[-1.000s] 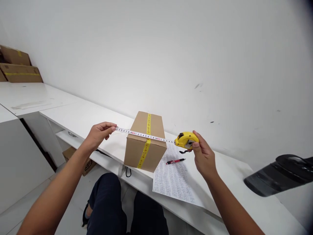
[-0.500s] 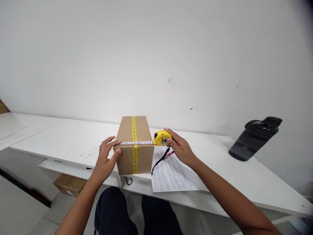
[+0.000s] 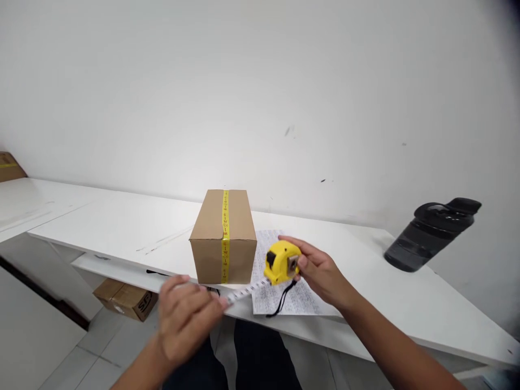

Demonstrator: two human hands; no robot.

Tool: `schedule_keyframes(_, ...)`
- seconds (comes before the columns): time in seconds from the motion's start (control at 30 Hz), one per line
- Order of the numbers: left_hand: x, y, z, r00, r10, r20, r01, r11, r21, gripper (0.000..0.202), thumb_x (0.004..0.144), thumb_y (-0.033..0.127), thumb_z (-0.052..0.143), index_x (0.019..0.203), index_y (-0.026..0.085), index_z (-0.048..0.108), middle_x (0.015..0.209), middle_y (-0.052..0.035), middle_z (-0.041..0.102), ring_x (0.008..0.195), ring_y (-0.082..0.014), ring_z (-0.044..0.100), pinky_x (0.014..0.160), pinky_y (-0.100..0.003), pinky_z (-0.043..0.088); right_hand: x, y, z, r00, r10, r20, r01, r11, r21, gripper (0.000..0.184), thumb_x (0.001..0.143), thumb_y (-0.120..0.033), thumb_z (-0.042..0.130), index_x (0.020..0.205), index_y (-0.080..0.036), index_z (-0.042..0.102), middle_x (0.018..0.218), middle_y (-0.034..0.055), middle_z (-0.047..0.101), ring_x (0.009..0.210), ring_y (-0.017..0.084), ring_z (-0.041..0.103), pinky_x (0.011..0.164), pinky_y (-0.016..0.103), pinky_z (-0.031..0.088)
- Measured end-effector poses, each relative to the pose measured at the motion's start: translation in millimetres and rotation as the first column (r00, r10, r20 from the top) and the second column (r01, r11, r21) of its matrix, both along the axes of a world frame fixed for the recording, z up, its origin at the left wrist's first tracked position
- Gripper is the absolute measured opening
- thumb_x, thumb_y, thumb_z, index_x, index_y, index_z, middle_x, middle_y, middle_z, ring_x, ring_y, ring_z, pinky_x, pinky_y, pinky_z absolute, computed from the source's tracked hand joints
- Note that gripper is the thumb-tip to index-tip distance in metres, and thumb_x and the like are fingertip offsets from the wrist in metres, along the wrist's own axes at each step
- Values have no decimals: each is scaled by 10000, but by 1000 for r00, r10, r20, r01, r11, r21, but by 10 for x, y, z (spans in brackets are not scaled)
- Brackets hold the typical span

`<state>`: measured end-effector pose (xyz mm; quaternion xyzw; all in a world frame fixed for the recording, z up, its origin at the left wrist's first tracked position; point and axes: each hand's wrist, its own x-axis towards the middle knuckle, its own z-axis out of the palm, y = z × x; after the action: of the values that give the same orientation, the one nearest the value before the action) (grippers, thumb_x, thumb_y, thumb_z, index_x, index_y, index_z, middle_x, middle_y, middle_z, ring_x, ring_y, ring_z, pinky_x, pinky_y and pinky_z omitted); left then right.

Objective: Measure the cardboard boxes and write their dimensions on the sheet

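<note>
My right hand point(image 3: 320, 271) grips the yellow tape measure point(image 3: 282, 262) by its case, just right of the cardboard box point(image 3: 221, 216). A length of white blade point(image 3: 246, 291) runs out from the case down to the left. At its far end my left hand point(image 3: 189, 314), blurred by motion, is closed on the blade in front of the box. The box stands on the table with yellow printed tape along its top and front, and neither hand touches it. A black wrist strap point(image 3: 282, 300) dangles from the case over a printed sheet of paper point(image 3: 314, 306).
A dark shaker bottle point(image 3: 430, 235) stands on the white table point(image 3: 357, 254) at the right. Another carton point(image 3: 125, 298) sits on the floor below, and part of a further box point(image 3: 10, 167) shows at far left. A white wall point(image 3: 260, 97) rises behind the table.
Both hands have come off the box. The tape blade, earlier across its top front edge, now slants in front of it. My left hand has dropped toward me; the case has moved lower and right.
</note>
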<state>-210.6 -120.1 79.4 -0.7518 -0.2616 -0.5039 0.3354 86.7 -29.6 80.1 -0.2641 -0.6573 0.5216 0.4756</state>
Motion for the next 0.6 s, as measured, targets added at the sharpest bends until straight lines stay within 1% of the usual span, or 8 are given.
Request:
schedule_keyframes(0.07, 254, -41, -87, 988, -154, 8, 154, 987, -37, 196, 830, 121, 807, 963, 200, 686, 764, 41, 709, 747, -109, 630, 995, -362, 521, 7, -173, 34, 990, 111, 81, -111, 994, -6, 466, 940, -516, 677, 1352, -299, 695, 1076, 73, 743, 716, 122, 639, 641, 250, 585)
schedule_keyframes(0.13, 472, 21, -180, 963, -267, 38, 269, 961, -70, 216, 846, 146, 794, 1000, 202, 653, 749, 60, 701, 714, -90, 629, 968, -327, 541, 17, -293, 93, 969, 188, 162, -194, 981, 20, 429, 945, -491, 681, 1340, -324, 704, 1140, 74, 758, 870, 164, 699, 753, 273, 608)
schedule_keyframes(0.2, 630, 143, -251, 958, -277, 70, 282, 957, -63, 263, 849, 144, 774, 1065, 193, 631, 768, 47, 686, 718, -98, 629, 953, -329, 547, 50, -337, 136, 961, 189, 203, -204, 977, 56, 416, 942, -480, 689, 1333, -340, 708, 1174, 71, 763, 975, 195, 711, 824, 296, 610)
schedule_keyframes(0.23, 688, 212, -269, 963, -259, 75, 263, 963, -50, 291, 847, 148, 767, 1096, 187, 621, 790, 34, 681, 736, -107, 633, 958, -338, 544, 77, -332, 142, 966, 157, 208, -174, 982, 68, 411, 939, -480, 692, 1326, -343, 712, 1175, 71, 763, 968, 198, 711, 810, 296, 611)
schedule_keyframes(0.3, 776, 346, -259, 981, -185, 53, 187, 982, -31, 334, 850, 171, 759, 1147, 184, 605, 879, -10, 693, 833, -138, 658, 999, -366, 522, 147, -285, 119, 984, 33, 177, -46, 996, 71, 401, 934, -492, 692, 1301, -336, 727, 1149, 75, 762, 872, 182, 694, 708, 275, 605)
schedule_keyframes(0.4, 872, 531, -162, 999, 32, -4, -32, 998, -61, 387, 895, 287, 734, 1236, 174, 591, 1100, -107, 723, 1095, -226, 653, 1108, -445, 445, 240, -205, 51, 981, -189, 33, 189, 982, 20, 398, 913, -516, 710, 1248, -305, 749, 1064, 74, 750, 741, 152, 631, 594, 254, 560)
schedule_keyframes(0.5, 900, 722, -55, 959, 284, 8, -281, 954, -106, 447, 923, 396, 693, 1289, 157, 605, 1247, -159, 708, 1235, -322, 595, 1165, -529, 347, 281, -192, 12, 948, -299, -111, 293, 954, -64, 383, 907, -531, 711, 1193, -281, 757, 890, 42, 707, 627, 120, 551, 555, 253, 510)
schedule_keyframes(0.6, 790, 869, 0, 907, 421, 9, -414, 895, -169, 349, 932, 398, 669, 1195, 169, 658, 1198, -138, 734, 1185, -335, 626, 1177, -546, 311, 304, -225, -5, 934, -324, -148, 313, 945, -89, 377, 904, -547, 707, 1162, -275, 751, 806, 19, 661, 596, 117, 512, 551, 265, 484)
